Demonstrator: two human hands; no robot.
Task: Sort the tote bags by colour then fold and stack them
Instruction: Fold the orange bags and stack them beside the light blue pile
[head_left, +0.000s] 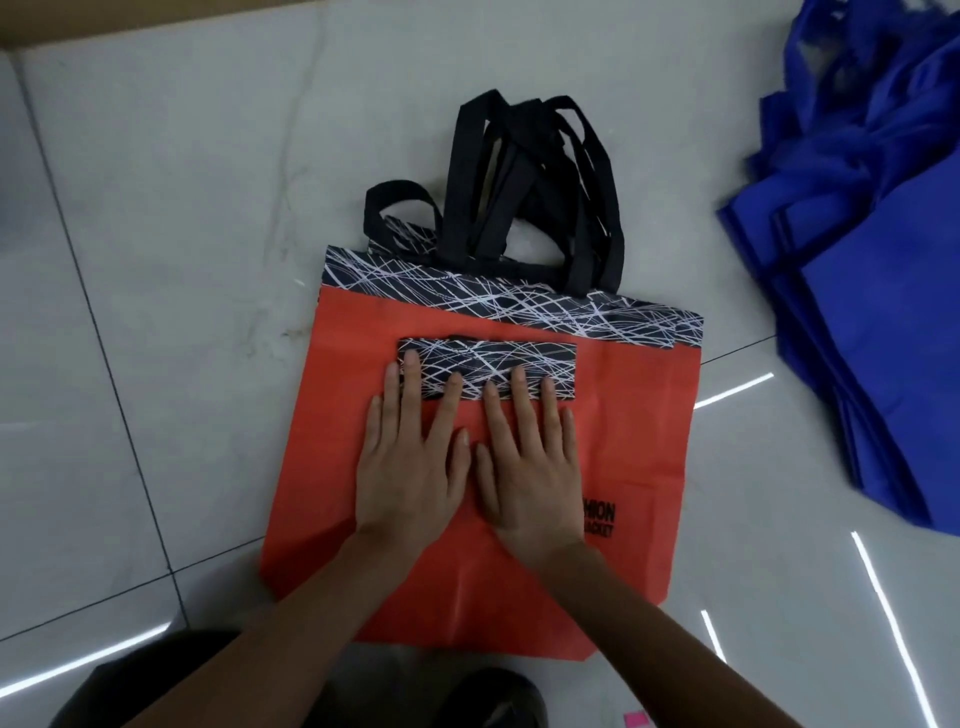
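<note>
A flat stack of orange tote bags (639, 415) lies on the tiled floor in front of me. Each has a black band with white scribble lines at the top, and their black handles (524, 192) bunch up beyond it. On top sits a small folded orange tote (493, 358) with its patterned band facing up. My left hand (410, 457) and my right hand (530, 462) lie flat side by side on the folded tote. The straight fingers of both hands press it down, with the fingertips on its patterned band.
A heap of blue tote bags (883, 291) fills the right side of the floor. Pale glossy tiles (156, 260) surround the orange stack. My dark-clothed knees (156, 686) are at the bottom edge, with a small pink scrap (792, 720) between them.
</note>
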